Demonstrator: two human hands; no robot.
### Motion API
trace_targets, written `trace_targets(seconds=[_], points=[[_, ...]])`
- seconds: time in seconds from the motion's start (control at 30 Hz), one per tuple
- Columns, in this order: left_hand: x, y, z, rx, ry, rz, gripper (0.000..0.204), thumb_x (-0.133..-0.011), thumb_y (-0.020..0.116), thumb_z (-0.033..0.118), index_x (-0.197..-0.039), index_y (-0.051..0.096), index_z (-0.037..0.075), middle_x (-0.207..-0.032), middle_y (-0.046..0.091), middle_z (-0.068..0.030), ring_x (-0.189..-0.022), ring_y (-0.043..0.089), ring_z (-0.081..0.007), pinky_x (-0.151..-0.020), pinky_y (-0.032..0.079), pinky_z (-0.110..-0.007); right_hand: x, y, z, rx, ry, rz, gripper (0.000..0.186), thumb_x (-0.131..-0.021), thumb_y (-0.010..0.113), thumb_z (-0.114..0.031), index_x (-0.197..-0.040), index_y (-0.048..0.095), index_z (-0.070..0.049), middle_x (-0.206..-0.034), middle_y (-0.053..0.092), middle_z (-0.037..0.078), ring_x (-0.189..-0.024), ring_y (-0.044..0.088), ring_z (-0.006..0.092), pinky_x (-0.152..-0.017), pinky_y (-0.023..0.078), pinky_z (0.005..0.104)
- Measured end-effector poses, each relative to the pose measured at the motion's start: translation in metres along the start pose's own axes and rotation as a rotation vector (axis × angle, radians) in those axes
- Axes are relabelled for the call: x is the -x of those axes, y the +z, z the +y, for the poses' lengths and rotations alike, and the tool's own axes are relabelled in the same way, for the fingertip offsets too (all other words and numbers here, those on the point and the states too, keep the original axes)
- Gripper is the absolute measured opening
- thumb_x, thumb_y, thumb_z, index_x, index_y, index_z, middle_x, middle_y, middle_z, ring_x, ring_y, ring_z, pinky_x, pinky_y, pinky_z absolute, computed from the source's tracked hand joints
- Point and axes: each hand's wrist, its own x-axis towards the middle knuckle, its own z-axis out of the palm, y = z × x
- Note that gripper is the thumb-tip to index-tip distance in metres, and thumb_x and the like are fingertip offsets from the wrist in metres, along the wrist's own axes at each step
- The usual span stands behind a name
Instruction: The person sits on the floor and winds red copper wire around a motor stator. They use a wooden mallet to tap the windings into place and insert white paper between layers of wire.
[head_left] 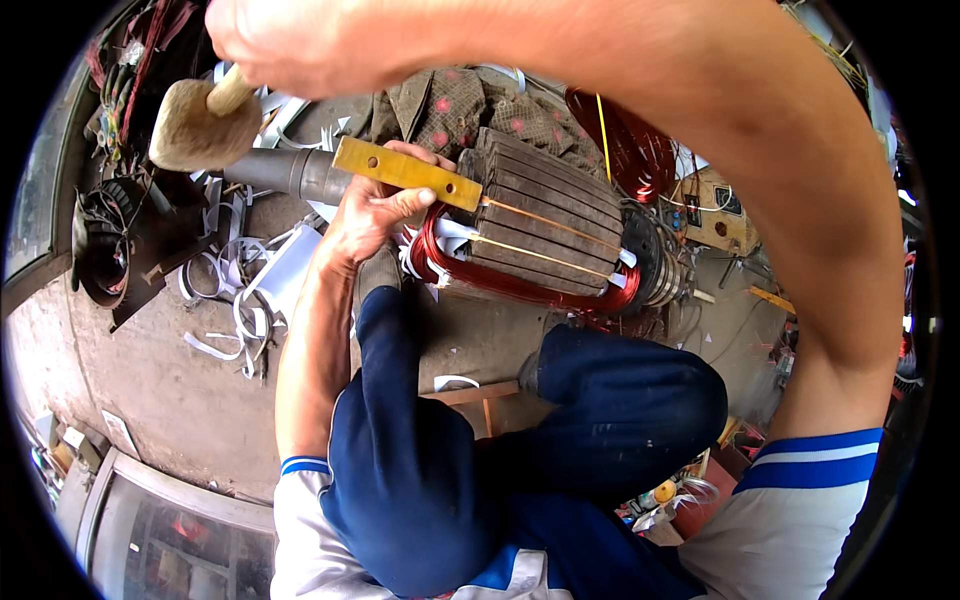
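Observation:
My left hand (372,215) is closed round a flat yellow bar (405,173) with two holes, the thumb along its lower edge. The bar's right end sits at the left end of a slotted motor rotor (545,205). Arching across the top of the view, my right arm ends in my right hand (290,50), wrapped round the handle of a mallet (200,128). The mallet's pale, worn head hangs above the rotor's shaft (285,175), left of the bar and apart from it. Red-brown copper wire coils (520,287) run along the rotor's near side, with white insulation strips at the slot ends.
White paper strips (240,290) litter the floor on the left, beside a dark metal housing (115,245). A patterned cloth (460,110) lies behind the rotor. More copper wire (635,165) and a wooden board (725,215) are at the far right. My bent knees are close in front.

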Motion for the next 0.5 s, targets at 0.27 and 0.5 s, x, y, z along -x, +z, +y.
trace_targets(seconds=[0.27, 0.5], points=[[0.001, -0.005, -0.001, 0.086, -0.06, 0.053, 0.042, -0.088, 0.08, 0.005, -0.123, 0.057, 0.005, -0.126, 0.069, -0.0146, -0.122, 0.063, -0.0257, -0.109, 0.051, -0.04, -0.078, 0.003, 0.02, 0.04, -0.083, -0.134, 0.026, -0.097, 0.065, -0.018, -0.117, 0.065, -0.001, -0.092, 0.066, 0.013, -0.076, 0.064, 0.0212, -0.066, 0.051, 0.0347], [0.002, -0.009, 0.0, 0.069, -0.094, 0.05, 0.044, -0.088, 0.08, 0.006, -0.125, 0.056, 0.005, -0.129, 0.066, -0.0148, -0.123, 0.062, -0.0268, -0.111, 0.048, -0.042, -0.013, 0.009, 0.01, -0.018, -0.045, -0.063, 0.027, -0.097, 0.066, -0.019, -0.118, 0.066, -0.002, -0.091, 0.066, 0.013, -0.076, 0.064, 0.021, -0.066, 0.051, 0.0345]])
